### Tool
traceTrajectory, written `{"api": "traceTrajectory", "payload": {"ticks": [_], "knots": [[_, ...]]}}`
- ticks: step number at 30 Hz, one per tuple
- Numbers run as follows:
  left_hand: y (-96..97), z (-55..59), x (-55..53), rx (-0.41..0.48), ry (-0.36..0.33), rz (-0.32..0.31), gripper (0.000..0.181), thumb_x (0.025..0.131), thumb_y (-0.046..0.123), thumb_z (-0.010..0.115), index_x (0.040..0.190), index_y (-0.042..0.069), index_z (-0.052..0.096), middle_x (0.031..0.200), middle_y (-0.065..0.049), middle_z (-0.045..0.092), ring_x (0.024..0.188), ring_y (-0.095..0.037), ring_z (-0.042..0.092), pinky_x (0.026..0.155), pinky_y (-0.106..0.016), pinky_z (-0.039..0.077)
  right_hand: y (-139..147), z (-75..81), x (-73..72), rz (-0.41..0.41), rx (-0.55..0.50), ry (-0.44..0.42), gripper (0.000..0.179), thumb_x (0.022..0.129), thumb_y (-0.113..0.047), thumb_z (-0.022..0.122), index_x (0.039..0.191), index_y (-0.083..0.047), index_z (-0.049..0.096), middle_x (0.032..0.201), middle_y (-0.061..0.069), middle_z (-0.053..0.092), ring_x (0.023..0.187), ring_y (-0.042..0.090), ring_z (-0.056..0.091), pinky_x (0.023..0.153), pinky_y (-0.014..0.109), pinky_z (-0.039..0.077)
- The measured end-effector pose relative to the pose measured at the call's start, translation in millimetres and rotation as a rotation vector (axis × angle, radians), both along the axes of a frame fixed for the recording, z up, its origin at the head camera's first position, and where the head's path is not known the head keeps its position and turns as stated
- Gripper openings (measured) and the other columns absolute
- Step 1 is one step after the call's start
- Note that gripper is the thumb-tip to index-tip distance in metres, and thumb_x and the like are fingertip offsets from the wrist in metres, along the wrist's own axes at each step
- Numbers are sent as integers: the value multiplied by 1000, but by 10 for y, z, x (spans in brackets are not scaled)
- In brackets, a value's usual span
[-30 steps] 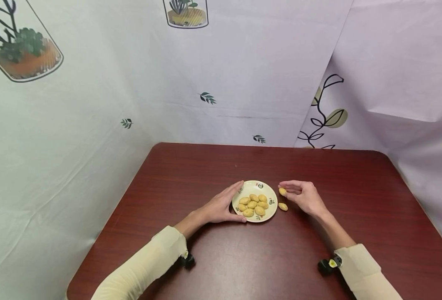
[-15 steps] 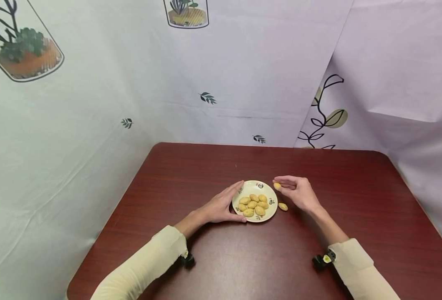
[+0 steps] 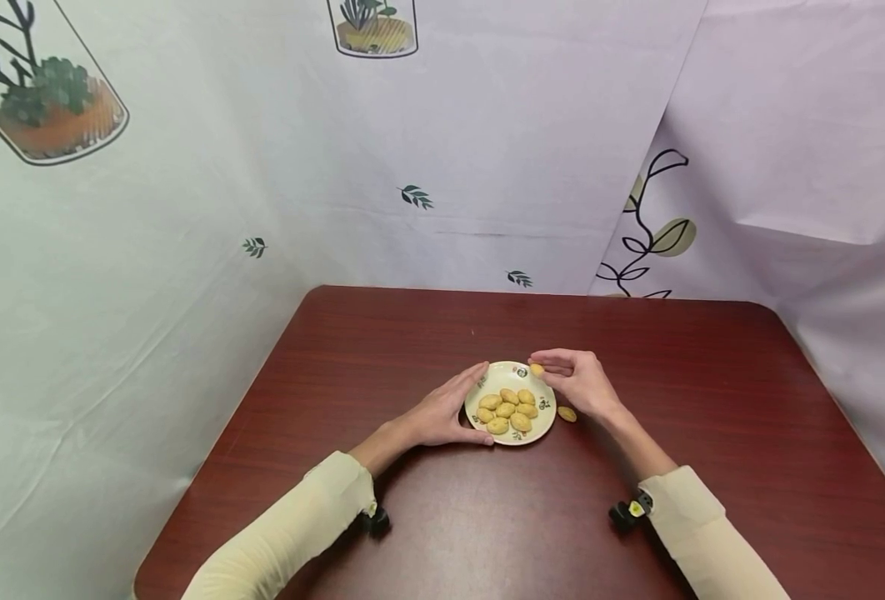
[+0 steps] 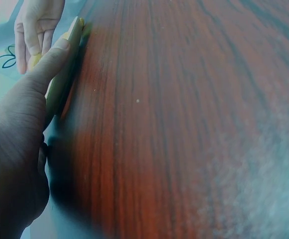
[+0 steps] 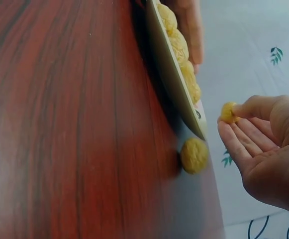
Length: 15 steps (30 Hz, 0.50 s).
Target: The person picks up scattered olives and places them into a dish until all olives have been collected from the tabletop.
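Observation:
A cream plate (image 3: 504,377) with small printed motifs lies on the table, bearing several yellow, wrinkled, oval nut-like pieces (image 3: 506,409). My left hand (image 3: 438,414) holds its left side, thumb along the near rim and fingers at the far rim. Between thumb and fingertips my right hand (image 3: 581,383) pinches one more yellow oval piece (image 5: 228,113), held above the plate's far right rim. Just right of the plate another yellow oval piece (image 5: 194,156) rests on the table, below my right hand. In the left wrist view my thumb (image 4: 52,59) lies over the plate's edge.
The dark red-brown wooden table (image 3: 412,333) has rounded far corners. Pale cloth (image 3: 487,167) with printed plants hangs behind it and along both sides. A black wrist device (image 3: 626,515) sits at my right cuff, and another (image 3: 377,522) at my left.
My right hand has moved left with the pinched yellow piece, from beside the plate to over its far right rim. The left hand, plate and loose piece have stayed put.

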<state>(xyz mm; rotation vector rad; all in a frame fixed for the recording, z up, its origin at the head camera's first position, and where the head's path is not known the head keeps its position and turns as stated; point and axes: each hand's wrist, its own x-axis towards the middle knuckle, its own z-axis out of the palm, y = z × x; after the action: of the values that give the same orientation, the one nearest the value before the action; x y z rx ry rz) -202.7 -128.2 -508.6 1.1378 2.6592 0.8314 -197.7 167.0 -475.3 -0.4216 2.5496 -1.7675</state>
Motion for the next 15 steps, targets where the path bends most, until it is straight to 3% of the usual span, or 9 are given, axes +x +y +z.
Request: {"api": "traceTrajectory", "payload": {"ticks": [6, 15], "knots": [[-5, -15, -10, -3, -3, -3, 124, 84, 57, 87, 171, 8, 13, 177, -10, 18, 161, -22, 19, 126, -48, 27, -138, -19, -21, 11, 38, -12, 31, 97, 4, 74, 127, 5, 74, 124, 21, 75, 115, 37, 73, 93, 34, 59], [-14, -29, -16, -1, 7, -9, 124, 85, 59, 85, 171, 8, 12, 177, -10, 18, 161, -25, 20, 125, -51, 28, -293, -59, -58, 13, 49, -36, 30, 95, 0, 78, 125, 4, 75, 121, 20, 76, 113, 36, 74, 91, 36, 61]]}}
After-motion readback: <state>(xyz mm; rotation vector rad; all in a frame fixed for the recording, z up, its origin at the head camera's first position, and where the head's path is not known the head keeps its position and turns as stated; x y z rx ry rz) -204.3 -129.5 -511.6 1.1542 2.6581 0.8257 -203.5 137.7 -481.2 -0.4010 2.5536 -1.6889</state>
